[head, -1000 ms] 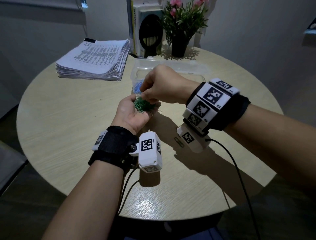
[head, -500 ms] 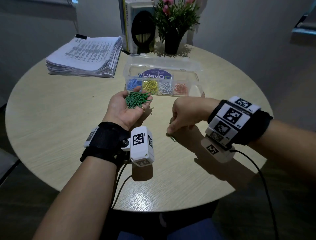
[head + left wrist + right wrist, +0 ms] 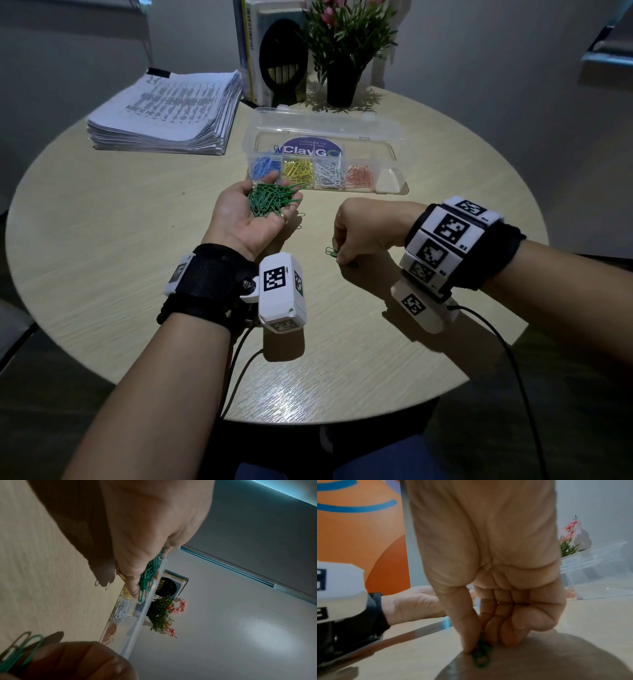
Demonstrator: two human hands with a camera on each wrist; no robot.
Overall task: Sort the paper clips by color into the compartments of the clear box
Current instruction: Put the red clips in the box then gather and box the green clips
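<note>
My left hand (image 3: 245,224) lies palm up over the table and carries a heap of green paper clips (image 3: 270,202) on its loosely cupped fingers. The same heap (image 3: 150,573) shows in the left wrist view. My right hand (image 3: 342,255) is knuckles-up near the table, thumb and forefinger pinching one green paper clip (image 3: 331,251), seen close as the green clip (image 3: 482,655). Behind stands the clear box (image 3: 394,161), lid open, holding blue clips (image 3: 265,168), yellow clips (image 3: 298,169), white clips (image 3: 329,173) and orange clips (image 3: 359,175). Its rightmost compartment (image 3: 388,180) holds nothing.
Two loose clips (image 3: 300,221) lie on the round wooden table (image 3: 120,240) beside my left hand. A thick stack of papers (image 3: 171,109) sits at the back left. A potted plant (image 3: 342,82) and a standing book (image 3: 270,51) are behind the box.
My right hand left the heap in my left palm, came down to the table at the right and pinched a single green clip. The left hand stayed in place.
</note>
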